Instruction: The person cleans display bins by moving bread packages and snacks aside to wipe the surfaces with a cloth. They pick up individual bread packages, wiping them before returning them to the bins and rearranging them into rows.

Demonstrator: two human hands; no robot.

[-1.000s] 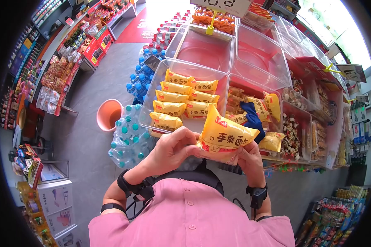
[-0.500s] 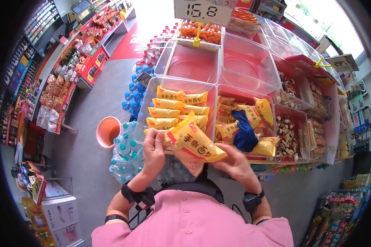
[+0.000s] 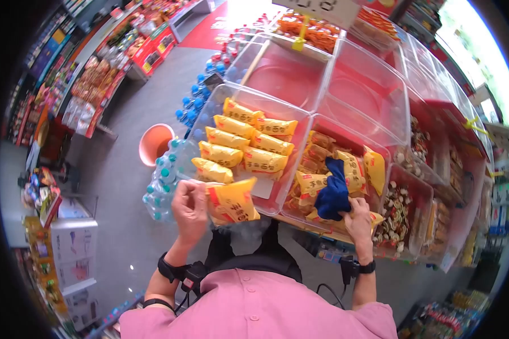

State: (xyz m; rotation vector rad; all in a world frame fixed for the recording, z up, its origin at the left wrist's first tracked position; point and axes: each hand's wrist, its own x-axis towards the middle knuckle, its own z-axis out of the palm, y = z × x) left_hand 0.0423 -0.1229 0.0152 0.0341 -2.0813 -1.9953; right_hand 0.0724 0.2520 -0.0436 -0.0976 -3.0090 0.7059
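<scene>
My left hand (image 3: 190, 210) pinches one end of a yellow bread packet (image 3: 233, 202), held in front of the left clear bin (image 3: 293, 189). Inside that bin, yellow packets (image 3: 266, 161) of the same kind lie in two columns. Over the right bin (image 3: 379, 135), my right hand (image 3: 358, 221) has its fingers closed on the lower edge of a dark blue cloth (image 3: 333, 192). The cloth lies on a jumble of bread packets (image 3: 353, 172), some yellow and some in clearer wrap. My right fingertips are partly hidden against the cloth.
Bins of small wrapped snacks (image 3: 395, 212) stand on the right. A price sign (image 3: 322, 10) rises at the back. Bottled water packs (image 3: 167, 175) and an orange bucket (image 3: 155, 144) are on the floor to the left. Shelves of goods line both sides.
My right hand has let go of the bread packet and moved right to the blue cloth. My left hand has kept the packet and shifted slightly left. The view has turned.
</scene>
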